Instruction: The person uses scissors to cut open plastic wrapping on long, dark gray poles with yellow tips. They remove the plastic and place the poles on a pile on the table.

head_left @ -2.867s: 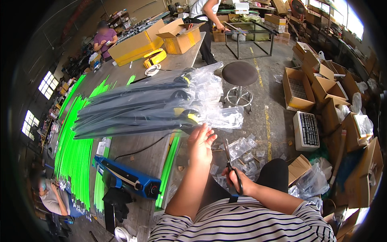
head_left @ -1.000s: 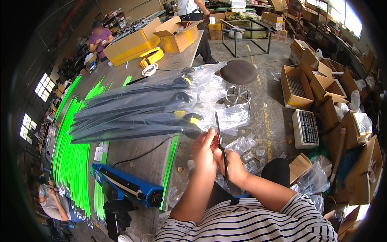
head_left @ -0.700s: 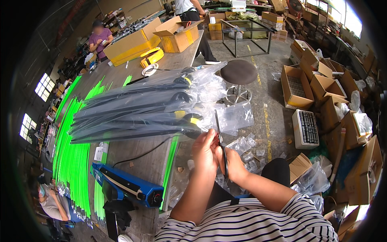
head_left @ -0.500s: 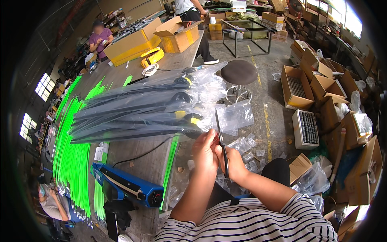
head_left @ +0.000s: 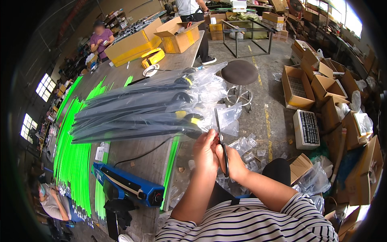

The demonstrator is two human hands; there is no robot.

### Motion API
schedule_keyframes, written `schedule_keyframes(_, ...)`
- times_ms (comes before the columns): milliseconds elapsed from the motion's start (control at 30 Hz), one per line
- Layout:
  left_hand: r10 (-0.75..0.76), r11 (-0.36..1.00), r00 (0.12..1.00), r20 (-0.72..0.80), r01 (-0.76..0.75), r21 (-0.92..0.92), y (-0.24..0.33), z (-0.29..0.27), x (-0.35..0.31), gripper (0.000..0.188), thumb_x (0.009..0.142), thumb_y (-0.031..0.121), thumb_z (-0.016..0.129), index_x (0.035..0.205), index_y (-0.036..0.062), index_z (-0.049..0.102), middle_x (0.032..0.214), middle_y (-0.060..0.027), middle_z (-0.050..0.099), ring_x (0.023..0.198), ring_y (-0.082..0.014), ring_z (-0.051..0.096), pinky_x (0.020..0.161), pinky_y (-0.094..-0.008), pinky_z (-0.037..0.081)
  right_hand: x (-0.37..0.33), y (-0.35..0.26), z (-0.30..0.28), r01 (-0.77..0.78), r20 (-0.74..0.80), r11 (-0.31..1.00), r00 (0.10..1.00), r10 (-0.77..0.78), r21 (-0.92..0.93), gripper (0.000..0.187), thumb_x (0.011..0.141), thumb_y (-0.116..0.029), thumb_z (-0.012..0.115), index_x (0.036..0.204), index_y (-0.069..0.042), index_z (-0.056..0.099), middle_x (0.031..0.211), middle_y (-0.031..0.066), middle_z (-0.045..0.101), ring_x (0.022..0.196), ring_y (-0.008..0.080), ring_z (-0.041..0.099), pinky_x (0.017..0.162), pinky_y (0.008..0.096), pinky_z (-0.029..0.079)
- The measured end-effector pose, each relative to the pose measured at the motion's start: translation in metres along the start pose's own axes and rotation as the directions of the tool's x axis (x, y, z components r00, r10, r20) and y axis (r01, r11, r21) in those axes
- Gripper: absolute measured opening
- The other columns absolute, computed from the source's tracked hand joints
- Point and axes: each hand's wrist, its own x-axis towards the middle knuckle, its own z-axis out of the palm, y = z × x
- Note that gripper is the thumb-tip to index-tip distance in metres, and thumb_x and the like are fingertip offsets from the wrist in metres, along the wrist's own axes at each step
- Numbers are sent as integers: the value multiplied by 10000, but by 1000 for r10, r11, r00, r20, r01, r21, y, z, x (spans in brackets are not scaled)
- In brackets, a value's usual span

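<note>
A pair of black-handled scissors (head_left: 224, 157) is in my right hand (head_left: 233, 163), its blades upright beside the bag ends. My left hand (head_left: 205, 153) is closed right against it, thumb up; what its fingers pinch is hidden. Just beyond my hands, several long clear plastic bags (head_left: 133, 115) lie across the table, with dark long items and yellow-marked round ends inside. Their loose, crumpled ends (head_left: 219, 117) hang past the table edge behind the blades.
Bright green rods (head_left: 72, 149) cover the table's left side. A blue bag sealer (head_left: 129, 183) lies near its front edge. Beyond the bags are a round stool (head_left: 240, 72) and open cartons (head_left: 297, 86). Plastic scraps (head_left: 244, 145) litter the floor. Other people stand farther off.
The nearest clear bag end, which reached farther right, has drawn back left and looks shorter. Both my hands and the scissors are almost still. The person at the back has shifted slightly.
</note>
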Motion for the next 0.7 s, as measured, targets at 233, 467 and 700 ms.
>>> schedule_keyframes(233, -2, 1000, 999, 39, 1, 6, -1, -3, 2, 107, 754, 102, 623, 789, 27, 556, 697, -58, 563, 646, -164, 556, 596, -252, 458, 2, 3, 1, -30, -69, 999, 997, 32, 36, 470, 871, -398, 373, 727, 24, 521, 566, 171, 514, 521, 277, 509, 517, 345, 399)
schedule_keyframes(467, 153, 988, 988, -14, -152, 30, 12, 3, -6, 258, 782, 173, 605, 940, 29, 461, 826, -75, 523, 750, -174, 537, 672, -330, 479, -8, 20, -14, -131, -63, 955, 986, 152, 264, 447, 883, -382, 360, 624, -34, 467, 463, 26, 438, 414, 119, 432, 390, 284, 324)
schedule_keyframes(700, 150, 988, 982, -116, -144, 55, 53, 5, 29, 575, 722, 249, 674, 1061, -9, 287, 811, -101, 449, 736, -213, 504, 655, -415, 516, -56, 113, -39, -349, 40, 725, 913, 407, 594, 440, 858, -479, 342, 576, -141, 337, 440, 1, 301, 331, 144, 290, 335, 288, 249)
